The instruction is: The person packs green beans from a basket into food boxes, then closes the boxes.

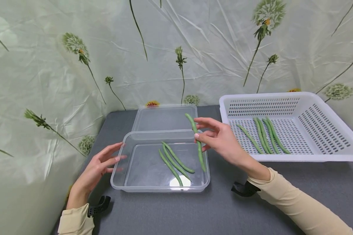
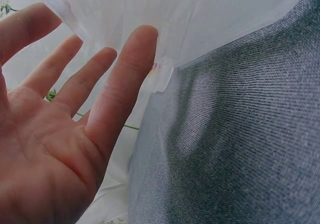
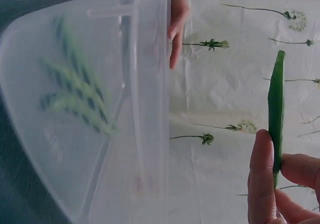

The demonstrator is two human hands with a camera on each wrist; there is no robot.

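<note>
My right hand (image 1: 220, 138) pinches a green bean (image 1: 200, 153) between thumb and fingers, above the right side of a clear plastic container (image 1: 126, 188). In the right wrist view the same green bean (image 3: 276, 104) stands upright in the fingertips. Three more green beans (image 1: 176, 162) lie inside the container. At its left wall my left hand (image 1: 98, 169) has its fingers extended, some touching or close behind the rim. The left wrist view shows that hand (image 2: 55, 129) with spread fingers beside the translucent wall (image 2: 210, 24).
A white perforated basket (image 1: 338, 157) with several green beans (image 1: 266, 135) stands at the right. Behind the container lies a clear flat lid (image 1: 164, 117). Grey cloth (image 1: 170, 213) covers the table, and a flower-patterned sheet (image 1: 153, 78) hangs behind it.
</note>
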